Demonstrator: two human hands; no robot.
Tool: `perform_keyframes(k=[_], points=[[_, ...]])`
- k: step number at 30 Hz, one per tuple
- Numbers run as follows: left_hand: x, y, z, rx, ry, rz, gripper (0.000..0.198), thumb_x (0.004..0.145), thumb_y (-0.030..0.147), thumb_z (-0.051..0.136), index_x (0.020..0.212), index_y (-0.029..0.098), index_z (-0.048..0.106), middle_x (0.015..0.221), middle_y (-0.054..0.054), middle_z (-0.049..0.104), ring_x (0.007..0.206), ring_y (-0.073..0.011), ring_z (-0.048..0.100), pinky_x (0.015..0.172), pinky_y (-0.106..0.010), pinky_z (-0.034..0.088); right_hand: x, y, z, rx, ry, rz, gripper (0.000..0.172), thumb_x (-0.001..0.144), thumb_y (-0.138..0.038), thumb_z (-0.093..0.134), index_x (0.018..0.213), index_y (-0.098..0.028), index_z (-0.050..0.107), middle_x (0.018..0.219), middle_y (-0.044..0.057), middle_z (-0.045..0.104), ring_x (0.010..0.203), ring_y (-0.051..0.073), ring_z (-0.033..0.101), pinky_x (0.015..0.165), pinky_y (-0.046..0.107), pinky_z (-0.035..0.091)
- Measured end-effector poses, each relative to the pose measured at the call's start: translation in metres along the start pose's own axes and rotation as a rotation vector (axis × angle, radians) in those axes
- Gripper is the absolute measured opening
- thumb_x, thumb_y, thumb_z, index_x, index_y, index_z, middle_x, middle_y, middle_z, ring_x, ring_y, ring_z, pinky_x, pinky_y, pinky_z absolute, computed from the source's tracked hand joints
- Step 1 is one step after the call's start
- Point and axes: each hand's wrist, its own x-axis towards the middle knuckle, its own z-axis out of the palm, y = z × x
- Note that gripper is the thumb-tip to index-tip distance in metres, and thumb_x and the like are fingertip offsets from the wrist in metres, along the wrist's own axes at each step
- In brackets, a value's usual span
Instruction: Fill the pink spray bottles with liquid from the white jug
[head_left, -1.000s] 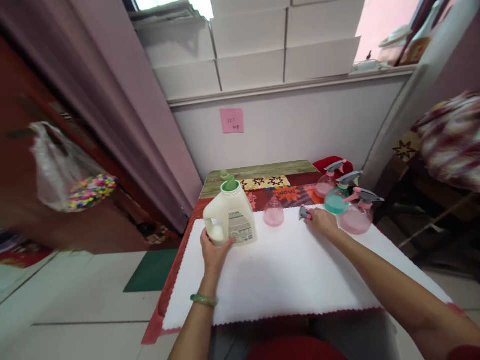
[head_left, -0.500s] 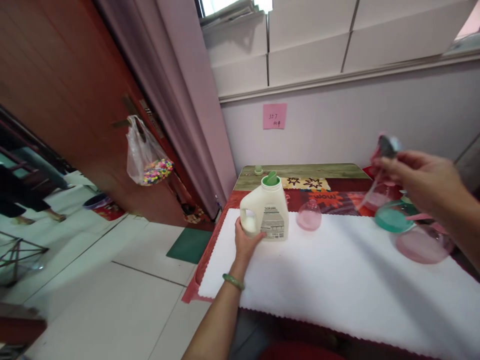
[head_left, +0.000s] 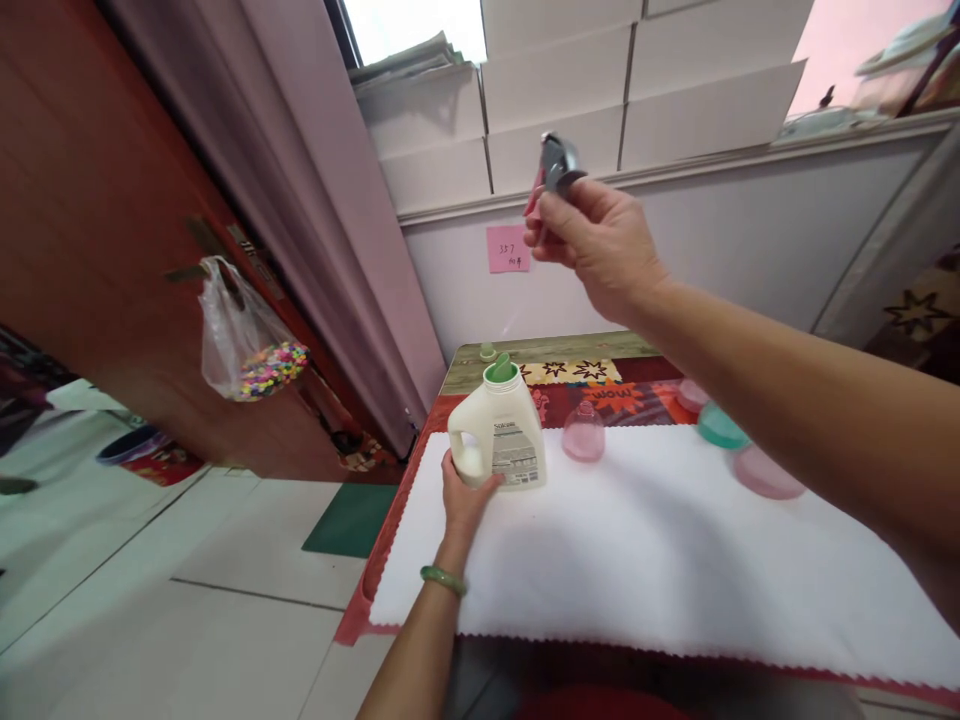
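My left hand [head_left: 463,497] is wrapped round the handle of a cream detergent jug [head_left: 501,432] with an open green spout, which stands upright on a white cloth [head_left: 645,545]. My right hand [head_left: 595,238] is raised high above the table, closed on a grey and pink spray nozzle head [head_left: 556,166]. An open-necked pink spray bottle [head_left: 583,435] without a head stands just right of the jug. A small green cap [head_left: 488,351] lies on the table behind the jug.
Three more spray bottles, pink [head_left: 691,394], teal [head_left: 720,427] and pink [head_left: 763,472], sit at the right, partly hidden by my forearm. The small table [head_left: 555,349] stands against a wall with a pink note [head_left: 508,248]. A brown door [head_left: 112,260] with a hanging plastic bag [head_left: 244,345] is on the left.
My right hand has lifted the spray nozzle head off the cloth and carried it up and to the left, above the jug. My left hand has stayed on the jug.
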Motion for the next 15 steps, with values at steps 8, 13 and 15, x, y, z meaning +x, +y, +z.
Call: perform_keyframes(k=[8,13,15], points=[[0.001,-0.001,0.000,0.021,-0.001,0.004,0.106,0.056,0.037,0.094,0.144,0.023,0.038,0.141,-0.013,0.058,0.126,-0.0306,0.059,0.104,-0.045,0.049,0.001,-0.013,0.007,-0.061,-0.048,-0.040,0.031,0.086,-0.044,0.083,0.092,-0.018,0.066,0.076,-0.003,0.066,0.077,0.012,0.073,0.067,0.020,0.061],[0.003,0.001,0.000,0.042,0.002,-0.008,0.106,0.056,0.041,0.094,0.144,0.024,0.038,0.139,-0.013,0.058,0.122,-0.0300,0.061,0.103,-0.045,0.049,-0.023,-0.004,-0.026,-0.216,-0.074,-0.009,0.032,0.085,-0.048,0.082,0.091,-0.020,0.066,0.075,-0.002,0.067,0.073,0.012,0.068,0.064,0.022,0.059],[0.003,0.003,0.001,0.048,0.001,-0.014,0.105,0.056,0.043,0.094,0.144,0.024,0.039,0.138,-0.012,0.058,0.122,-0.0305,0.061,0.103,-0.046,0.049,-0.045,0.021,-0.042,-0.283,-0.037,0.027,0.033,0.086,-0.049,0.079,0.094,-0.020,0.067,0.076,-0.002,0.067,0.072,0.012,0.067,0.064,0.023,0.059]])
